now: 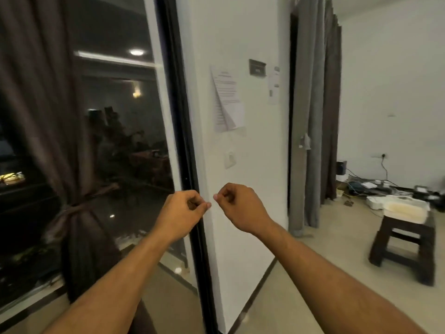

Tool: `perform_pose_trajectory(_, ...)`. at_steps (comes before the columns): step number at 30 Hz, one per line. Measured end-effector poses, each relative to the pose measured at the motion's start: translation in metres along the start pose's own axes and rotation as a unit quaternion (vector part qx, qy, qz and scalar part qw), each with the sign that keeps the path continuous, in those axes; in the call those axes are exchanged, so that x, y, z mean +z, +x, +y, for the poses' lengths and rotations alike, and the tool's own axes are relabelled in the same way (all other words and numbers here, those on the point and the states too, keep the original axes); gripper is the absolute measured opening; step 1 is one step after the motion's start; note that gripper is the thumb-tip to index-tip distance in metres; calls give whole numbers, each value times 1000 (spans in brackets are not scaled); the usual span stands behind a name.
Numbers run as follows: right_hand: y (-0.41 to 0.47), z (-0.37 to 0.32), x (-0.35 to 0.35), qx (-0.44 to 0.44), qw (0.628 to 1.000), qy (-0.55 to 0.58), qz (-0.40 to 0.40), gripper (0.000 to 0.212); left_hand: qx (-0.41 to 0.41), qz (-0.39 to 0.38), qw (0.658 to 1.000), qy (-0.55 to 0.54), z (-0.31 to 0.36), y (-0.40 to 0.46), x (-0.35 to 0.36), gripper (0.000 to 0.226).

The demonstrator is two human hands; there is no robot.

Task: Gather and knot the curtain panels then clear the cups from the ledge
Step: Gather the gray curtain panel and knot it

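Note:
A dark brown curtain panel (48,92) hangs at the left in front of the dark window and is tied into a knot (77,210) low down. A grey curtain (313,116) hangs loose in the doorway at the right. My left hand (185,208) and my right hand (238,206) are raised side by side in front of the white wall corner. Their fingers are curled and nothing shows in them. Both hands are apart from either curtain. No cups or ledge appear in view.
Papers (227,100) are stuck on the white wall (240,32). A dark wooden stool (407,247) with a white tray (404,209) on it stands at the right. Cables and devices (368,185) lie on the floor by the far wall.

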State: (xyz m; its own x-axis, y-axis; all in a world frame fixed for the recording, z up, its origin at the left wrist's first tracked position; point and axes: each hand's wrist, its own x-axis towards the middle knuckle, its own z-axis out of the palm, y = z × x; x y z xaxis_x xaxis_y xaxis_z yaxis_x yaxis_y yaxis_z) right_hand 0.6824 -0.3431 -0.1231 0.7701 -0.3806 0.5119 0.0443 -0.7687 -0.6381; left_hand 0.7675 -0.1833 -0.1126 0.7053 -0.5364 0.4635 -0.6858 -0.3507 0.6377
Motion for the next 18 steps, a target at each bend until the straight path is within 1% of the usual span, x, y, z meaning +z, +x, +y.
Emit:
perform_pose_trajectory(4, 28, 96, -54, 28, 998, -52, 17, 26, -1, -29, 999, 29, 12, 54, 91, 20)
perform_pose_trajectory(5, 31, 110, -62, 38, 997, -63, 18, 26, -3, -44, 998, 38, 13, 60, 104, 20)
perform_pose_trajectory(7, 60, 176, -100, 67, 994, -85, 34, 25, 6, -71, 997, 36, 28, 108, 169, 18)
perform_pose_trajectory(9, 67, 189, -111, 68, 992, -94, 42, 24, 5, -68, 997, 41, 27, 119, 174, 20)
perform_pose_trajectory(12, 99, 253, -150, 91, 988, -103, 64, 24, 34, -68, 996, 41, 39, 177, 238, 35)
perform_pose_trajectory(14, 124, 291, -181, 101, 985, -116, 84, 34, 62, -77, 994, 40, 58, 221, 280, 49)
perform_pose_trajectory(16, 149, 324, -204, 98, 981, -137, 93, 45, 90, -66, 993, 49, 71, 261, 314, 60)
perform_pose_trajectory(18, 174, 352, -221, 96, 977, -163, 97, 52, 101, -61, 991, 55, 81, 300, 345, 68)
